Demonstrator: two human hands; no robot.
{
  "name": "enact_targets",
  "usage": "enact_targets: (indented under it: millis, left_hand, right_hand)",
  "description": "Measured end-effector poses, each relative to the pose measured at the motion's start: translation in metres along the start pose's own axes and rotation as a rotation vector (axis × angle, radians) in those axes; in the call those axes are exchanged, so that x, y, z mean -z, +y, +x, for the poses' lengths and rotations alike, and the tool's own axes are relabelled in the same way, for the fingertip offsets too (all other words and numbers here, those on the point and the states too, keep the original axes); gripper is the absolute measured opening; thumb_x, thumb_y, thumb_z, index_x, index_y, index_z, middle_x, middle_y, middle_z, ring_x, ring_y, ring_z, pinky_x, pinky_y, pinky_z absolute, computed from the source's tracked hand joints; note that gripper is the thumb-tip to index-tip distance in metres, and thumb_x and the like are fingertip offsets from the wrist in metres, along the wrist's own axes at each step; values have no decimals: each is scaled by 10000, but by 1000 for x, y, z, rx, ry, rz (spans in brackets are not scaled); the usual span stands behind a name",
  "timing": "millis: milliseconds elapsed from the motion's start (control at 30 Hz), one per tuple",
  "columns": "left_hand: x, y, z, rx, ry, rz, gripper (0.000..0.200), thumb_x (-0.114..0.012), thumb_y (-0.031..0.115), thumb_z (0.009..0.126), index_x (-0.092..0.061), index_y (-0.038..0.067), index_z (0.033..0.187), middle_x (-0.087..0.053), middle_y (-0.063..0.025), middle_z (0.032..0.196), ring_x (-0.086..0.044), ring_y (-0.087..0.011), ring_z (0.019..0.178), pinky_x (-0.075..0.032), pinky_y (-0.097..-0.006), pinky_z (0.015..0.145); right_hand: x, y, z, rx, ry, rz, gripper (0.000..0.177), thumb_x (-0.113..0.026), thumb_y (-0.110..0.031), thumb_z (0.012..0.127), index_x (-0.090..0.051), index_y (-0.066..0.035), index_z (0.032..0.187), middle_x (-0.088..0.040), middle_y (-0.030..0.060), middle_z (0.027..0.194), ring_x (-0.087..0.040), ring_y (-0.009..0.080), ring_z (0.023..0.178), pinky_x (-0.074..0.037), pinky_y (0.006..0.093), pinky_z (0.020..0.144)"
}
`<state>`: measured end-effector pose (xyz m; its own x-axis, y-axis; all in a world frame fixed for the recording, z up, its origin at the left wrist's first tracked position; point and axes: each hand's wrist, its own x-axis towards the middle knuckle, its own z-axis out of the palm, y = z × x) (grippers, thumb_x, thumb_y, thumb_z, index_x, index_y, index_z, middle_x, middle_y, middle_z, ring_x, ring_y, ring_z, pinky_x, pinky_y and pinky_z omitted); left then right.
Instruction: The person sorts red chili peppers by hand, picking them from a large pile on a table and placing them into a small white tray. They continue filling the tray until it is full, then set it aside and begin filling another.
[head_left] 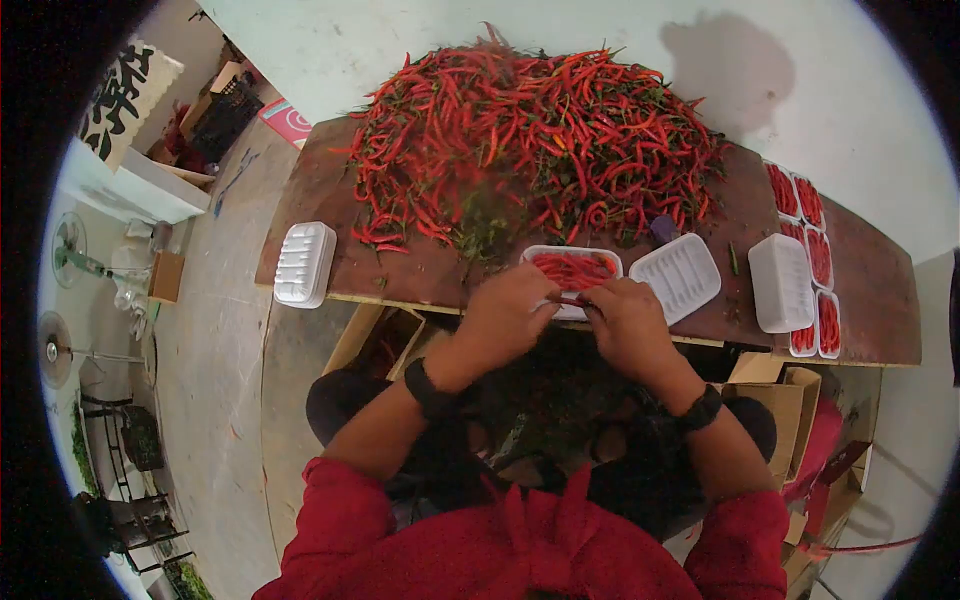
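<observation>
My left hand and my right hand meet at the front edge of the table. Their fingertips are pinched together on a thin, dark red chili pepper, partly covered by the fingers. Just behind them stands a white foam tray with red chili peppers lying in it; the hands hide its front part. Beside my right hand lies a white ribbed foam tray with nothing in it. A big heap of red chilies with green stems spreads behind the trays.
Stacked white trays stand at the table's left end, and another stack at the right. Several trays filled with chilies line the right side. A small purple object lies by the heap. Cardboard boxes sit below the table.
</observation>
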<state>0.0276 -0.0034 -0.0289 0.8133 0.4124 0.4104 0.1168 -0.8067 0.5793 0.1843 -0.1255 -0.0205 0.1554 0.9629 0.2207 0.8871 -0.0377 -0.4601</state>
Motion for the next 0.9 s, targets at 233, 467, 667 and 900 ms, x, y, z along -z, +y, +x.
enact_targets:
  millis: [233,467,667,900]
  left_hand:
    - [-8,-7,8,47,-79,92,156,-626,70,750,-586,52,899,-576,-138,861,-582,-344,820,-481,-418,702]
    - [1,-19,13,47,-186,77,128,-540,43,769,-586,39,888,-572,-149,860,-583,-343,821,-478,-419,714]
    - [21,-13,23,267,7,-6,128,-563,79,770,-589,46,891,-578,-145,875,-588,-330,832,-474,-397,711]
    - [-4,-21,14,72,-165,111,210,-636,102,723,-577,57,920,-573,-139,916,-570,-336,874,-466,-418,757]
  right_hand:
    - [-9,14,5,-8,1,-70,133,-625,-74,726,-627,-53,857,-597,108,818,-569,309,812,-421,409,708]
    - [-17,24,7,-30,-94,-134,152,-618,-68,709,-625,-50,860,-596,106,854,-569,301,834,-417,404,715]
    - [-15,23,10,-8,-63,-91,159,-622,-75,708,-621,-53,866,-588,106,861,-564,301,850,-418,400,728]
    - [-13,21,15,-58,-139,-130,185,-650,-81,697,-618,-62,879,-588,113,863,-558,306,867,-415,404,741]
